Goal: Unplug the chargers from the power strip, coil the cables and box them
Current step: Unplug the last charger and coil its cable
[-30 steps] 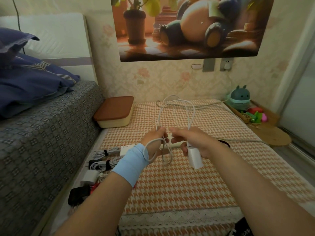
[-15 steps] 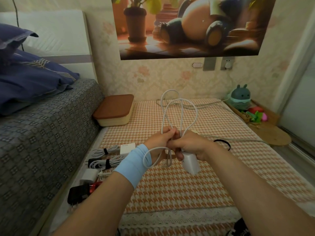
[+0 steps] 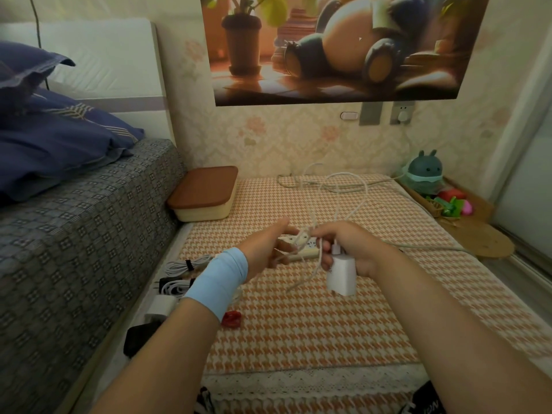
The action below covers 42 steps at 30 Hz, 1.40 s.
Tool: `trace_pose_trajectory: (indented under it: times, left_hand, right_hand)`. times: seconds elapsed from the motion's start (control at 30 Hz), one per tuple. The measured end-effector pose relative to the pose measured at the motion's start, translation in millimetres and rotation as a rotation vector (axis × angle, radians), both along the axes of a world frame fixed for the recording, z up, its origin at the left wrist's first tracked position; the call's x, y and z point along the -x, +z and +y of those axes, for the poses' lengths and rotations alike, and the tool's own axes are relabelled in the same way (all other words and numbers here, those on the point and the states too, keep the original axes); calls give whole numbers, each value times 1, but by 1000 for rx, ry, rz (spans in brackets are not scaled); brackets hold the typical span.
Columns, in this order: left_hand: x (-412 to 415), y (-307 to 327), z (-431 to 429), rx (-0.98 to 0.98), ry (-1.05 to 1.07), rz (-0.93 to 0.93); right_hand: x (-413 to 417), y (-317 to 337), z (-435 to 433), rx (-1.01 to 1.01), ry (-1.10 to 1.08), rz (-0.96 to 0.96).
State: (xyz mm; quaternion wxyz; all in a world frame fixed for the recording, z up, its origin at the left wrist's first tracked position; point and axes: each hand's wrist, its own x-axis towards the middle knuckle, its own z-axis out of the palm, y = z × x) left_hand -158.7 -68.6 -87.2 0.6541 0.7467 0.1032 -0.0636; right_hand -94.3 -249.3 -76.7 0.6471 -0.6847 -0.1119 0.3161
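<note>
My right hand (image 3: 348,245) grips a white charger (image 3: 342,276) together with strands of its white cable (image 3: 357,186), which loops up, blurred, above the hand. Beside it, my left hand (image 3: 265,249), in a blue wrist sleeve, has its thumb out and fingers relaxed; the strands pass its fingertips. A cream power strip (image 3: 303,252) lies on the checked mat behind both hands, mostly hidden. A closed cream box with a brown lid (image 3: 206,191) sits at the mat's far left corner.
Tied white cable coils (image 3: 183,264), a white charger (image 3: 159,306), a black charger (image 3: 140,336) and a red tie (image 3: 231,319) lie along the bed's edge at the left. The strip's cord (image 3: 433,249) runs right. A plush toy (image 3: 424,171) and small toys sit far right.
My left hand has let go of the cable loops and drawn away to the left. The tall loops have dropped and swung right, and the charger now hangs lower from my right hand.
</note>
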Motion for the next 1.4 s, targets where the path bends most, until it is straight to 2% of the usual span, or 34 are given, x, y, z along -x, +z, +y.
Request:
trace_pose_trajectory:
  times: [0.07,0.13,0.23,0.33,0.37,0.43,0.47,0.53,0.6,0.63,0.7,0.8,0.83,0.9,1.0,1.1,1.17,1.3,1.4]
  left_hand:
    - [2,1,12,-367,30,-56]
    - [4,-2,31,-613,44,-82]
    - [7,-4,55,-858,57,45]
    - [7,0,51,-1120,-135,338]
    - [7,1,45,-1190,-173,384]
    - [2,-4,33,-1190,-107,280]
    - [-1,-8,26,-1097,-21,155]
    - [-2,-12,7,-744,94,-125]
    - [-2,-9,-16,-378,95,-256]
    - [1,-7,-26,-274,88,-256]
    - [5,-6,-38,-188,37,-173]
    - [3,-9,-38,-242,-114,-42]
    - [3,-9,-36,-203,-109,-23]
    - [2,-4,-33,-24,-46,14]
    - [1,4,-23,402,24,18]
    - [-4,8,-11,850,72,-73]
    - [-7,9,-7,1058,92,-136]
    - [-8,12,-2,1310,70,-156]
    - [-7,17,5,1301,44,-140]
  right_hand:
    - [-5,-1,-3,-23,-158,63]
    - [-10,-3,-6,-27,-302,85]
    - [-14,-5,-7,-22,-393,72]
    - [-10,-7,0,16,-348,17]
    - [-7,-7,4,20,-321,-6]
    - [-1,-9,12,42,-269,-59]
    - [0,-11,15,61,-243,-82]
    - [4,-12,20,87,-199,-120]
    - [5,-12,22,76,-192,-145]
    - [6,-11,22,65,-197,-147]
    - [5,-6,18,38,-220,-112]
    - [1,-1,10,-27,-241,-40]
    - [0,-1,8,-40,-230,-38]
    - [-1,-1,7,-68,-214,-43]
    - [-1,-1,6,-58,-161,-82]
    - [7,1,8,39,67,-162]
    - [13,-1,10,39,196,-185]
    - [19,2,14,64,319,-264]
    - [19,5,13,118,411,-304]
